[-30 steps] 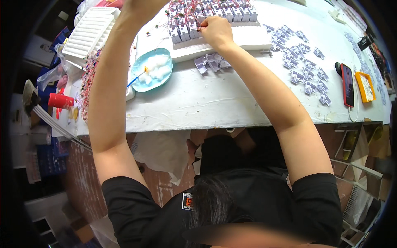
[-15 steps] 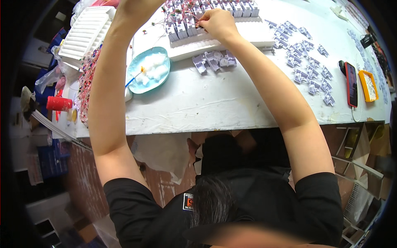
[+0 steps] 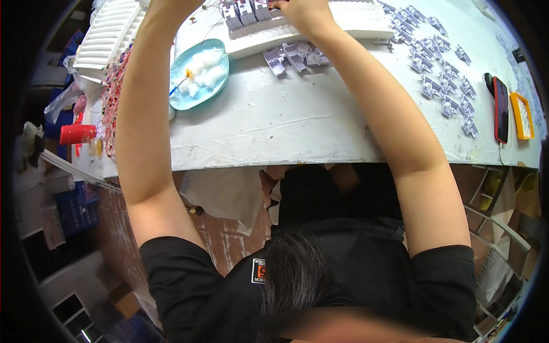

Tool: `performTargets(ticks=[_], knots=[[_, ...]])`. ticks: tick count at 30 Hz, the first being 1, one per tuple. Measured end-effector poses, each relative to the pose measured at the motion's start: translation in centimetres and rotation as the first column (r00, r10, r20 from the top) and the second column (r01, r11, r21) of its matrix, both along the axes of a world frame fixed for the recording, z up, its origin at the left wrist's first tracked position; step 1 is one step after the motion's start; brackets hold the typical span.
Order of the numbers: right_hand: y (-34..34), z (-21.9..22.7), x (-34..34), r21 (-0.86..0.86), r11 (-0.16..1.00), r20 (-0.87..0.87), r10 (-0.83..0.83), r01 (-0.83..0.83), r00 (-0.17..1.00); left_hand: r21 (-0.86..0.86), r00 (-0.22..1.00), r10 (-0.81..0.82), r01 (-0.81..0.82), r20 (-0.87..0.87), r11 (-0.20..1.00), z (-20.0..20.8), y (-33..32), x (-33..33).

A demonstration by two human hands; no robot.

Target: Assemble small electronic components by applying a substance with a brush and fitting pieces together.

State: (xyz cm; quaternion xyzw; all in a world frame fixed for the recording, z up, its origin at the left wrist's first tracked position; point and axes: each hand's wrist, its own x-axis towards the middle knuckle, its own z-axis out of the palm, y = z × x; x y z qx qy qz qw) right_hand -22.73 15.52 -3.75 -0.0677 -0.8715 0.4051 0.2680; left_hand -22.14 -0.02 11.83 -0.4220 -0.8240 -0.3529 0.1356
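Observation:
My right hand (image 3: 309, 16) reaches to the top edge, over a white foam tray (image 3: 257, 46). Its thumb and fingers are pinched at a small dark reddish piece, too hidden to name, beside a row of pale grey plastic housings (image 3: 246, 14) standing in the tray. Thin red wires run among the housings. Of my left hand (image 3: 174, 8) only the wrist and the back part show, left of the tray; its fingers lie beyond the top edge. Several loose grey housings (image 3: 297, 57) lie in front of the tray, below my right wrist.
A light blue dish (image 3: 189, 105) with white cotton and a blue stick lies beside my left forearm. Bundled red wires (image 3: 108, 108), a red cylinder (image 3: 78, 134) and ribbed white trays (image 3: 108, 34) sit left. Scattered grey housings (image 3: 449, 71), a phone (image 3: 501, 108) and a yellow box (image 3: 516, 114) are right.
The whole view has shifted, so the table's things stand higher and more of both hands and the tray is cut off. My right hand stays pinched at the housings.

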Motion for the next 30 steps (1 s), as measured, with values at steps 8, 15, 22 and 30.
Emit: performTargets(ticks=[8,15,22,30], knots=[[1.0,-1.1,-0.6,0.087,0.996,0.002,0.034,-0.034,0.999,0.021,0.998,0.0,0.001,-0.06,1.0,0.0,-0.6,0.1],[1.0,4.8,3.8,0.148,0.979,-0.049,0.147,-0.139,0.988,-0.047,0.987,0.159,-0.16,-0.026,0.986,1.7,-0.1,1.2],[2.4,4.3,1.2,0.376,0.903,0.115,0.18,-0.21,0.977,0.296,0.993,-0.113,0.103,0.018,0.95,-0.1,0.0,-2.0],[6.1,2.4,-2.9,0.152,0.905,0.118,0.383,-0.398,0.916,-0.23,0.998,-0.056,0.056,0.007,0.972,-4.4,-0.1,-3.0]])
